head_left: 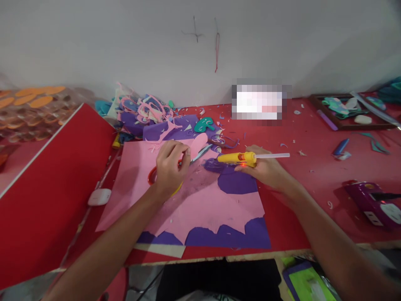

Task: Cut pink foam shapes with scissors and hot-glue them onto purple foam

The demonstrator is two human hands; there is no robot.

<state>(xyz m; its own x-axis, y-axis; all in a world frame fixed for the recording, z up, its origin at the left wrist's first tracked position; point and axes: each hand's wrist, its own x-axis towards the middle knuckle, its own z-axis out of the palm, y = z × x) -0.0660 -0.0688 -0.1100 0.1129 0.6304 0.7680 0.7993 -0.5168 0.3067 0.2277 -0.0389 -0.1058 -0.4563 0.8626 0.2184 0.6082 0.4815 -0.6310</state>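
Observation:
My right hand point(266, 169) is wrapped round a yellow glue gun point(233, 158), with a translucent glue stick point(274, 155) out of its back end and a red light glowing on it. Its nozzle points left, over a shiny purple patch point(213, 165). My left hand point(171, 165) has its fingers curled in towards the thumb; what they hold, if anything, is hidden. Under and beside it are scissors point(151, 175) with red and yellow handles. A rounded pink piece point(199, 143) shows just past the left fingertips. Below both hands lies a jagged-edged pink sheet point(200, 209) over a purple sheet point(225, 238).
A heap of scraps point(147, 109) and a teal cut-out point(204, 124) sit behind the sheets. At left stand a red panel point(56, 188) and a white case point(99, 197). Rightward are a purple power box point(372, 205), a blue cutter point(341, 147) and a dark frame point(332, 121).

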